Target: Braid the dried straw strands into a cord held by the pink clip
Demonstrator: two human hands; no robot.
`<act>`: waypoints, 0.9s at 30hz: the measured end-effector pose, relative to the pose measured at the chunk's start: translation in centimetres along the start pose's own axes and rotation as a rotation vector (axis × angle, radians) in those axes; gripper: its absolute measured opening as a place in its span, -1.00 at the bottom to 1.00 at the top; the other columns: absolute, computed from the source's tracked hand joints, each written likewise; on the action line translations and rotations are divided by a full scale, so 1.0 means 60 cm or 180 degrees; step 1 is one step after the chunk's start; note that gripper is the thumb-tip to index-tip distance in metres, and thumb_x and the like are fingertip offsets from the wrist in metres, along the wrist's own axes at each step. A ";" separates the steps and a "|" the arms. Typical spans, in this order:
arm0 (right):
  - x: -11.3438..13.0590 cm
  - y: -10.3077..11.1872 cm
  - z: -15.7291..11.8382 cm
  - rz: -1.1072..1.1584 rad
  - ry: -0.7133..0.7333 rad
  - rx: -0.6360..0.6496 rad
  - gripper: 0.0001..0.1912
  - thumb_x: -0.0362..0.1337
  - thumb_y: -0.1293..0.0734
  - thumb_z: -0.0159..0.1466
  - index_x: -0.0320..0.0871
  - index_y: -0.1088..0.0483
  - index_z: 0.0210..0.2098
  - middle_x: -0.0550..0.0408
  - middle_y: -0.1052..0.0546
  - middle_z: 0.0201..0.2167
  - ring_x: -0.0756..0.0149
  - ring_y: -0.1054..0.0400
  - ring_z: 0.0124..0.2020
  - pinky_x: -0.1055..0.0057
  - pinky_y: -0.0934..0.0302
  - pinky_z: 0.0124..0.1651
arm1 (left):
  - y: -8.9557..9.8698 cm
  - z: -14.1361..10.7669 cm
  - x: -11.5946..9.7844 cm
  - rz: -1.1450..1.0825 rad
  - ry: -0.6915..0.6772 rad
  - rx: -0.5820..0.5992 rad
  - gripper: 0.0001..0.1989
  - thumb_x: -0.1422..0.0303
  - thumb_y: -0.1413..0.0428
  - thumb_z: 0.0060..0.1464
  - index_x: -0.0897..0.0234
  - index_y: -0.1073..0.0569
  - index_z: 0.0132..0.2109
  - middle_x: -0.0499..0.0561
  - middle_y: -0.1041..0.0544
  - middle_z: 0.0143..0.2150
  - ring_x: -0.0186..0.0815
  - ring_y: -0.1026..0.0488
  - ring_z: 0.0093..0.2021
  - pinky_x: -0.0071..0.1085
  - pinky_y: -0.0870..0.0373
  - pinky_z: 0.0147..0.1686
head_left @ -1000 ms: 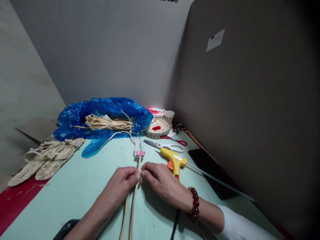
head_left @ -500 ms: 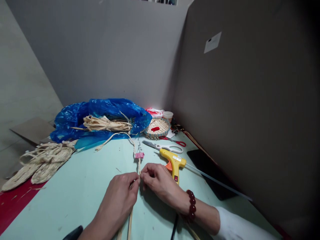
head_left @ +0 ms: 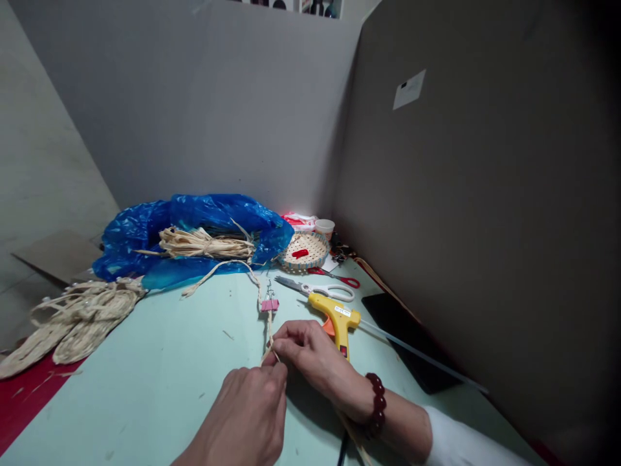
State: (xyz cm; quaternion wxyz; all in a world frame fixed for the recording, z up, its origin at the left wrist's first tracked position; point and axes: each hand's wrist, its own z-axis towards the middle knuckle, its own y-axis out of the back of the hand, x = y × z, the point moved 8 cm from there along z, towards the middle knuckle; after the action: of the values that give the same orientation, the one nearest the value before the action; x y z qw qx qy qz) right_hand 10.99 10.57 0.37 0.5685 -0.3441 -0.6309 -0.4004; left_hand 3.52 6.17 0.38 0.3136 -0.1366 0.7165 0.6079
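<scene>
Left hand (head_left: 250, 411), right hand (head_left: 313, 359) at braid (head_left: 270, 327) (pink clip (head_left: 270, 305) beyond)

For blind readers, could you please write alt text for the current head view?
Left hand and right hand hold straw strands running from a pink clip over a green table. Nearby lie a yellow glue gun, white scissors and bundled straw in blue plastic.

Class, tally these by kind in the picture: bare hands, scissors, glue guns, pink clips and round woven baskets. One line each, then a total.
Hands: 2 (left hand, right hand)
Scissors: 2 (white-handled scissors, red-handled scissors)
Yellow glue gun: 1
Pink clip: 1
Round woven basket: 1
Total: 7
</scene>
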 end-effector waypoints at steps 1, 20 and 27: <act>0.001 -0.003 -0.002 0.0263 -0.0055 0.0078 -0.84 -0.30 -0.25 0.16 -0.24 -0.41 -0.46 0.07 -0.50 -0.54 0.34 -0.35 -0.44 0.46 -0.19 -0.32 | -0.006 -0.001 -0.004 0.0309 -0.0038 0.0134 -0.77 0.41 0.09 0.11 0.26 -0.45 -0.37 0.23 -0.57 -0.41 -0.01 -0.48 -0.42 -0.24 -0.04 -0.42; 0.007 -0.002 -0.008 -0.0606 0.0283 0.0048 -0.78 -0.42 -0.14 0.26 -0.19 -0.29 -0.50 0.13 -0.44 -0.51 0.39 -0.28 -0.42 0.49 -0.12 -0.28 | 0.007 0.048 0.060 -0.2475 0.0676 0.0130 -0.66 0.08 -0.11 -0.08 0.29 -0.32 -0.47 -0.24 -0.18 -0.67 -0.58 0.06 -0.72 -0.55 0.18 -0.69; 0.022 -0.002 -0.029 -0.2386 0.0528 -0.0057 -0.87 -0.35 -0.10 0.35 -0.20 -0.25 -0.24 -0.01 -0.49 -0.42 0.27 -0.33 -0.39 0.42 -0.03 -0.38 | 0.012 0.040 0.063 -0.2062 0.0640 -0.0004 -0.76 0.14 0.00 -0.01 0.22 -0.25 -0.45 -0.25 -0.13 -0.66 -0.49 0.02 -0.67 -0.50 0.11 -0.63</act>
State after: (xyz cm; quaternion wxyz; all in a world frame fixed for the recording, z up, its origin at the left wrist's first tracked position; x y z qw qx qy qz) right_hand 11.49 8.91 1.70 0.4287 -0.0609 -0.6613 -0.6125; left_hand 0.91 9.33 -1.53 0.4183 -0.4166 0.6629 0.4606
